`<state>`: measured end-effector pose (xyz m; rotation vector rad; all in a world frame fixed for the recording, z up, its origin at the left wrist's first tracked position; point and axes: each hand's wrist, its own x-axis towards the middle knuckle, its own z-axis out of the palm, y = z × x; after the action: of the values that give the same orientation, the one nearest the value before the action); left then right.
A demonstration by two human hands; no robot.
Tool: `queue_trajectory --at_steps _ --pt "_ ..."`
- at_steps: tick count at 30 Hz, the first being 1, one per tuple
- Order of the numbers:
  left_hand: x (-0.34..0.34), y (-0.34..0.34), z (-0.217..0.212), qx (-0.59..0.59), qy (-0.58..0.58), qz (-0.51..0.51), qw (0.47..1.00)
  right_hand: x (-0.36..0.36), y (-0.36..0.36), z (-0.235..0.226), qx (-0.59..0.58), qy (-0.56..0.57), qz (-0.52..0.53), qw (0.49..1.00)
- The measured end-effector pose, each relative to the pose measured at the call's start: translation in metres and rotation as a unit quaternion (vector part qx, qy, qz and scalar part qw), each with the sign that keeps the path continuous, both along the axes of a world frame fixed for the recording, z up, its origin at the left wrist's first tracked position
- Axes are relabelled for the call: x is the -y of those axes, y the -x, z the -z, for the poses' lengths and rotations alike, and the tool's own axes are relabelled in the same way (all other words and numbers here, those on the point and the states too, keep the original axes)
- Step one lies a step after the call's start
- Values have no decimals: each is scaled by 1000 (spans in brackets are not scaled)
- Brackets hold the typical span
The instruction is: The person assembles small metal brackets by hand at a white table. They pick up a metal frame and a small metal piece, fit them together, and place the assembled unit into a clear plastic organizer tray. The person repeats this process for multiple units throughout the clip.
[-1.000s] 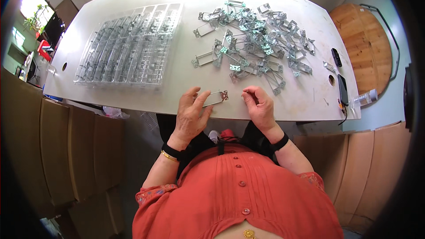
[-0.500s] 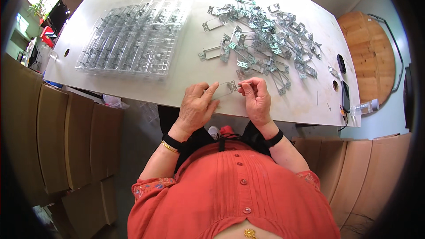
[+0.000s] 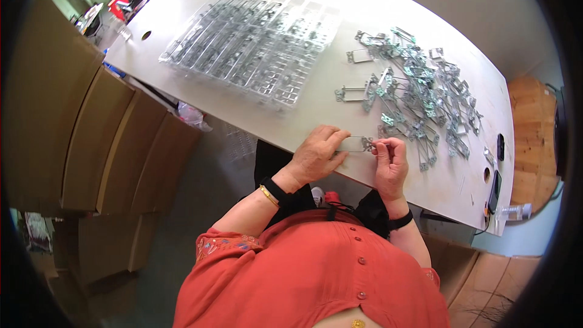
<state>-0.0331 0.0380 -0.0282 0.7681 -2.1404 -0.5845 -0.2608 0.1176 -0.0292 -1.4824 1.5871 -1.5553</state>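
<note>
My left hand (image 3: 319,153) is closed on a small metal bracket (image 3: 366,143) with thin wire sides, near the table's front edge. The bracket's left end is under my fingers and thumb. Its flat, cut-out right end points at my right hand (image 3: 390,169). The thumb and forefinger of that hand are pinched together right at this end; what lies between the tips is too small to make out. Just beyond is a loose heap of similar metal brackets (image 3: 425,94), tangled together. Clear plastic trays (image 3: 285,106) with rows of compartments, many filled with metal parts, stand to the left.
The white table (image 3: 331,118) has round holes near its left and right ends. At the right end lie a phone (image 3: 495,191), a small black object (image 3: 500,147) and a clear bottle (image 3: 516,212). Cardboard boxes (image 3: 91,140) are stacked at the left; a round wooden board (image 3: 533,140) leans at the right.
The view has turned and tilted, so table and trays appear farther right. My right fingertips have come closer to the bracket's end. My left hand keeps its hold.
</note>
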Motion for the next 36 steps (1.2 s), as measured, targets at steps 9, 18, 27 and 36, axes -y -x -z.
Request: queue_trajectory --at_steps 9,18,27,36 --pt "-2 4 2 -3 46 -17 999 -3 -2 -10 -136 34 17 990" --pt "-4 3 -3 11 50 -17 999 -1 -7 -18 -207 71 14 976" --pt "-4 4 -3 16 32 -19 999 -3 -7 -19 -211 75 13 975" --pt "-3 3 0 39 40 -22 998 -2 -6 -20 -203 74 15 976"
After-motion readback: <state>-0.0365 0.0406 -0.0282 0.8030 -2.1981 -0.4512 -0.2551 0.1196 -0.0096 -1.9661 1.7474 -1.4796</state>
